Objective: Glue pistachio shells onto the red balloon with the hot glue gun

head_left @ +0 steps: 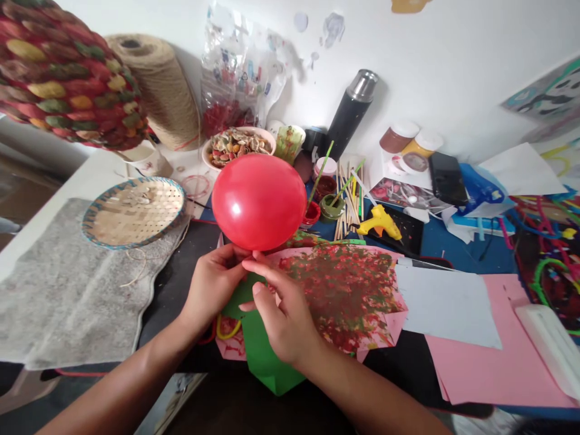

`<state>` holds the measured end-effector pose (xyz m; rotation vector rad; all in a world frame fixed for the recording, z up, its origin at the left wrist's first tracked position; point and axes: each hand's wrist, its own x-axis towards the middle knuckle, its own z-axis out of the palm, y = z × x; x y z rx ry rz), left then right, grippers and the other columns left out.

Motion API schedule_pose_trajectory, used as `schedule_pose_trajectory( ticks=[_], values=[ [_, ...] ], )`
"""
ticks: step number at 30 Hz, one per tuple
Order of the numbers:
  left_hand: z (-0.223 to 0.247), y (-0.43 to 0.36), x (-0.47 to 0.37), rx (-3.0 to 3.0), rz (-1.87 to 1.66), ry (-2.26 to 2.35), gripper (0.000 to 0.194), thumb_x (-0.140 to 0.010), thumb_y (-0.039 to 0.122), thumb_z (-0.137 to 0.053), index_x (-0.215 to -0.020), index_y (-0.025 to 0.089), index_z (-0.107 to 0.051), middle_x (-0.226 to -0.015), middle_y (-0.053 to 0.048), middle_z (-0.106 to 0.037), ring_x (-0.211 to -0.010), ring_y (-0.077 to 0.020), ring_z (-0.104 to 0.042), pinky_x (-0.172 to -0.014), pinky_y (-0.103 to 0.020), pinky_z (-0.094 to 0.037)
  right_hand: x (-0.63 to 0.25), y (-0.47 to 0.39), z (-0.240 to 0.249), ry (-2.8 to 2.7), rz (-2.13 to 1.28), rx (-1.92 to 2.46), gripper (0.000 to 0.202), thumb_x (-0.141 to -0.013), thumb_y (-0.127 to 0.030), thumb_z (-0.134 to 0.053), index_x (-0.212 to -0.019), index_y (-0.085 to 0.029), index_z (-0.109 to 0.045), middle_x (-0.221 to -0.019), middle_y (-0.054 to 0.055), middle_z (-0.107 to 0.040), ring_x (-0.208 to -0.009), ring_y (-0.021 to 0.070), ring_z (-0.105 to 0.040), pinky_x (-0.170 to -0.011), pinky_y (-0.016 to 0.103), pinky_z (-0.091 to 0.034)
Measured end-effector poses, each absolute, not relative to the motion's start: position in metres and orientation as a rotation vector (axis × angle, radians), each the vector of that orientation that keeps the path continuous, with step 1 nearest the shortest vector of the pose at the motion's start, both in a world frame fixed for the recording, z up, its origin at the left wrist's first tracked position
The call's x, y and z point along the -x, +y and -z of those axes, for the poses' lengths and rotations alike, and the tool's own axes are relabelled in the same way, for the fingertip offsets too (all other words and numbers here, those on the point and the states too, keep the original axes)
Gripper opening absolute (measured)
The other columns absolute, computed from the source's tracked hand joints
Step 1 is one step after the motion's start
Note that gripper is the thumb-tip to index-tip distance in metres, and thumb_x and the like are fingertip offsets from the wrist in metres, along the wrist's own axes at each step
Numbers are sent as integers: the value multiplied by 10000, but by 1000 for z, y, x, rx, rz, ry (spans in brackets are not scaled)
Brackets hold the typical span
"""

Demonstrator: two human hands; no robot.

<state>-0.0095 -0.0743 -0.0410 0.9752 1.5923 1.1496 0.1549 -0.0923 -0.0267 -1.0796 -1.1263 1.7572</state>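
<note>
Left hand point(216, 284) pinches the red balloon point(259, 202) above a cluttered desk point(480, 244) by a white wall point(430, 57)

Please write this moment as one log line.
left hand: holds red balloon at base; right hand: fingers near base; balloon: inflated; glue gun: untouched

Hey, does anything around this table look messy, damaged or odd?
Red-brown paint is smeared across the middle pink sheet, perhaps deliberately. Greyish patches on the white wall behind look like stains or damage.
</note>
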Motion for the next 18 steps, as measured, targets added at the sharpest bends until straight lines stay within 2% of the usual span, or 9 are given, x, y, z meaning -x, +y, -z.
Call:
schedule_pose_trajectory(
  ticks=[2,5,9,13,18],
  values=[
    [40,-74,9,-938,-1170,1577,155,-715,218,-785,-847,205,-864,-804,-29,-866,-712,-198,-769,-681,-269,-604,-154,-94,26,-1165,-1731,1080,384,-1060,-327,-693,-1410,-344,-850,-1704,53,-648,-1476,401,-689,-837,416,-767],
    [41,-73,9,-913,-1196,1568,137,-693,206,-769,-809,207,-840,-803,-32,-866,-707,-201,-766,-680,-276,-609,-153,-94,26,-1168,-1723,1077,398,-1045,-297,-706,-1411,-356,-852,-1701,52,-653,-1424,401,-728,-841,434,-763],
    [42,-74,7,-914,-1226,1579,72,-720,230,-806,-786,203,-809,-795,-28,-858,-677,-179,-739,-663,-261,-592,-153,-96,26,-1146,-1746,1067,427,-1034,-294,-736,-1440,-380,-834,-1714,46,-641,-1398,391,-746,-864,448,-765],
    [41,-77,3,-914,-1259,1588,128,-758,298,-876,-790,199,-800,-751,-11,-818,-652,-158,-688,-640,-242,-562,-154,-98,24,-1102,-1769,1027,396,-1063,-324,-705,-1435,-367,-836,-1687,50,-669,-1420,361,-737,-930,459,-764],
    [44,-81,1,-800,-1326,1525,178,-740,318,-924,-790,201,-799,-720,4,-777,-605,-134,-624,-605,-230,-536,-159,-94,23,-971,-1811,1002,282,-1049,-431,-775,-1277,-330,-905,-1558,74,-773,-1370,365,-773,-896,482,-784]
  ],
)
